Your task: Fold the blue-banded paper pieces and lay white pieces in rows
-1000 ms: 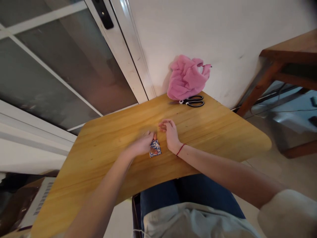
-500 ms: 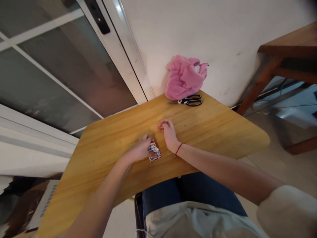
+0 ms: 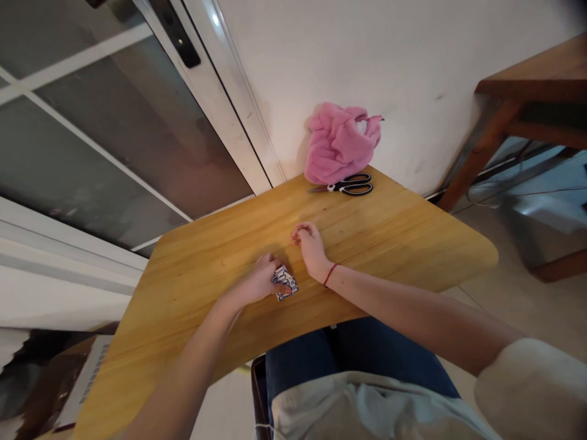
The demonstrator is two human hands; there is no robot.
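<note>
"So, what are the hands doing at this table (image 3: 413, 238)?"

"Well, the left hand (image 3: 265, 275) is closed on a patterned piece (image 3: 290, 283), small and white with blue markings. Its thumb lies across the face of the piece."

"And where is that piece, exactly?"

"Over the near half of the tabletop, in front of the person, at the fingers of the left hand. I cannot tell whether it rests on the wood or is lifted a little."

"What about the right hand (image 3: 313, 247)?"

"It's near the piece but apart from it, a bit farther from the person, with the fingers curled in. I cannot tell if anything is inside them. A red string (image 3: 330, 275) circles that wrist."

"Anything else on there?"

"Yes, at the far edge a pink cloth bundle (image 3: 342, 146) sits by the white wall (image 3: 413, 61). Scissors (image 3: 355, 185) with black, pale-edged handles lie right at its near side, blades towards the left and handles towards the right"
</note>
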